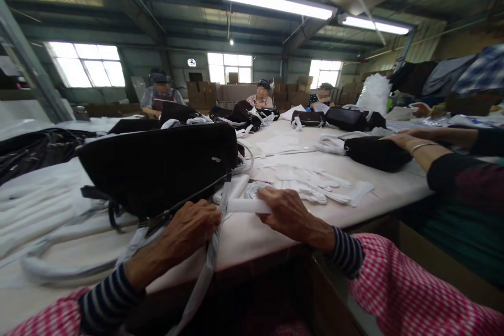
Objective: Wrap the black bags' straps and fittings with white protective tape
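Note:
A large black handbag (165,163) lies on the table in front of me, its handle (66,268) wrapped in pale covering. My left hand (191,228) is closed around a bag strap (208,268), which hangs down over the table's front edge in a whitish wrap. Between my hands stretches a flat white strip (246,206). Its right end is gripped in the fingers of my right hand (289,215), while its left end meets the strap beside my left fingers. Just behind the strip rests a coiled white roll (255,189).
Loose white strips (315,184) lie on the pale table (271,236) to the right. There a co-worker's hands (409,139) rest on another black bag (378,153). More black bags (348,118) stand farther back, where several people sit. Dark straps (35,152) are heaped at left.

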### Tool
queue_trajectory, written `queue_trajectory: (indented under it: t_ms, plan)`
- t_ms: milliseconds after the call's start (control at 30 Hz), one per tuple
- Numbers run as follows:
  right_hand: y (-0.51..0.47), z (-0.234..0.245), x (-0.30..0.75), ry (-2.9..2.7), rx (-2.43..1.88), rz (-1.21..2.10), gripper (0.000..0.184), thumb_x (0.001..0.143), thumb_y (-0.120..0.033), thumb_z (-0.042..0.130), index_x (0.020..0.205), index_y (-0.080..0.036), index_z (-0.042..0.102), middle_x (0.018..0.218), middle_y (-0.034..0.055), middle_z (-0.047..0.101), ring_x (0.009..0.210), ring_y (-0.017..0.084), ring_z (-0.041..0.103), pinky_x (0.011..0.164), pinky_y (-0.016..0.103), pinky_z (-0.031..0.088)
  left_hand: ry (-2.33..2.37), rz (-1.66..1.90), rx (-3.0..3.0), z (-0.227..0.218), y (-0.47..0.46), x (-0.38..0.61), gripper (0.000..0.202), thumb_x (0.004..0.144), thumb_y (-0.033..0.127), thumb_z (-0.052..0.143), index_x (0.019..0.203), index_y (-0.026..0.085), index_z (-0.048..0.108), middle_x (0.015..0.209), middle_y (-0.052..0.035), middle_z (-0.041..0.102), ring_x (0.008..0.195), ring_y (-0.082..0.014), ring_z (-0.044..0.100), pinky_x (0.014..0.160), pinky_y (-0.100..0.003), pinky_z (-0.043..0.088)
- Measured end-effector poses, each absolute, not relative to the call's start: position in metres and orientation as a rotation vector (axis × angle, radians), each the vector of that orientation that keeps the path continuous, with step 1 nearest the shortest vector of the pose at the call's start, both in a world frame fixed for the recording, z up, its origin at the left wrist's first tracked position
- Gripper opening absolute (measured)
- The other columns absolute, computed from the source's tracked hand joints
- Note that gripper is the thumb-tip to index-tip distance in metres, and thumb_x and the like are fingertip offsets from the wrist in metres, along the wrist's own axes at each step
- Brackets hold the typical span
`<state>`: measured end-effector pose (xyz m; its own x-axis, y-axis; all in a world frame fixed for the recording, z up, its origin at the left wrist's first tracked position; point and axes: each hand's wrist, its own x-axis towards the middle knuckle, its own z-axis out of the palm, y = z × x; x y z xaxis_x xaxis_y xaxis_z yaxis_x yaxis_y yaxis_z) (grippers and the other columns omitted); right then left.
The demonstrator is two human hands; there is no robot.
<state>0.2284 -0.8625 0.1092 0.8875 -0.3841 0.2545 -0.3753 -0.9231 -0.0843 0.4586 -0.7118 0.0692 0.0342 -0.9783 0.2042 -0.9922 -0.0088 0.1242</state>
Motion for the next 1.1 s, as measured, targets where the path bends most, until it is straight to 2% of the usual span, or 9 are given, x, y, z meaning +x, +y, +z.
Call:
queue_trajectory:
  t_ms: [233,333,400,467,567,700,800,967,1100]
  plan:
    - [-0.815,0.087,0.234,0.592,-2.934,-0.351,0.032,0.087,-0.025,0.066,0.118,-0.016,0.064,0.106,0.011,0.073,0.089,0.026,0.068,0.074,0.032,0.046,-1.541,-0.395,1.858,0.077,-0.721,0.444,0.026,0.094,0.039,0.055,0.098,0.021,0.073,0.085,-0.0018,0.073,0.08,-0.0219,0.065,0.072,-0.031,0.044]
    - [-0.828,0.085,0.229,0.528,-2.575,-0.478,0.02,0.09,-0.03,0.067,0.107,-0.019,0.069,0.092,0.0046,0.073,0.083,0.021,0.067,0.071,0.028,0.046,-1.609,-0.482,1.827,0.074,-0.729,0.436,0.03,0.094,0.042,0.056,0.101,0.019,0.073,0.079,-0.0015,0.071,0.073,-0.0207,0.063,0.067,-0.03,0.043]
    - [-0.848,0.091,0.221,0.576,-2.282,-0.598,0.017,0.091,-0.035,0.067,0.093,-0.018,0.068,0.077,-0.0001,0.066,0.067,0.016,0.062,0.062,0.026,0.045,-1.681,-0.385,1.859,0.074,-0.732,0.43,0.027,0.095,0.04,0.056,0.102,0.019,0.072,0.082,-0.0026,0.071,0.076,-0.0211,0.064,0.07,-0.03,0.044]
    - [-0.869,0.098,0.211,0.662,-2.082,-0.714,0.02,0.089,-0.037,0.067,0.086,-0.017,0.065,0.067,-0.0034,0.058,0.055,0.013,0.054,0.054,0.025,0.041,-1.741,-0.111,1.911,0.074,-0.732,0.421,0.022,0.096,0.036,0.058,0.104,0.02,0.071,0.093,-0.0052,0.071,0.089,-0.0246,0.065,0.077,-0.033,0.047]
    - [-0.889,0.1,0.205,0.699,-2.068,-0.727,0.018,0.088,-0.034,0.066,0.083,-0.017,0.065,0.063,-0.0053,0.053,0.052,0.012,0.049,0.052,0.025,0.039,-1.893,0.134,1.865,0.073,-0.73,0.403,0.018,0.096,0.034,0.064,0.109,0.022,0.069,0.111,-0.0071,0.069,0.107,-0.0274,0.062,0.088,-0.037,0.049]
    - [-0.887,0.091,0.215,0.678,-2.55,-0.494,0.02,0.09,-0.034,0.069,0.081,-0.017,0.066,0.08,0.0012,0.066,0.078,0.018,0.062,0.073,0.029,0.045,-2.075,-0.03,1.806,0.066,-0.733,0.379,0.023,0.092,0.026,0.07,0.114,0.023,0.065,0.116,-0.0062,0.068,0.105,-0.0262,0.062,0.089,-0.038,0.05]
    - [-0.881,0.092,0.23,0.801,-2.847,-0.253,0.022,0.093,-0.038,0.069,0.099,-0.017,0.071,0.106,0.0098,0.073,0.105,0.026,0.066,0.09,0.034,0.047,-2.062,-0.019,1.853,0.064,-0.744,0.378,0.012,0.092,0.02,0.068,0.104,0.022,0.067,0.113,-0.0063,0.069,0.107,-0.0283,0.059,0.091,-0.041,0.049]
    - [-0.889,0.102,0.249,0.895,-2.958,-0.067,0.038,0.095,-0.047,0.062,0.108,-0.014,0.073,0.112,0.0169,0.075,0.105,0.031,0.07,0.085,0.036,0.051,-2.031,-0.115,1.801,0.068,-0.757,0.401,0.011,0.095,0.031,0.069,0.102,0.024,0.071,0.103,-0.0043,0.069,0.105,-0.0283,0.055,0.089,-0.04,0.047]
    - [-0.891,0.099,0.255,0.861,-2.97,-0.066,0.032,0.094,-0.035,0.059,0.113,-0.013,0.072,0.116,0.0192,0.074,0.107,0.032,0.07,0.087,0.038,0.052,-1.932,-0.232,1.658,0.056,-0.754,0.412,0.02,0.097,0.039,0.067,0.112,0.027,0.072,0.115,-0.0034,0.07,0.114,-0.0273,0.055,0.1,-0.041,0.045]
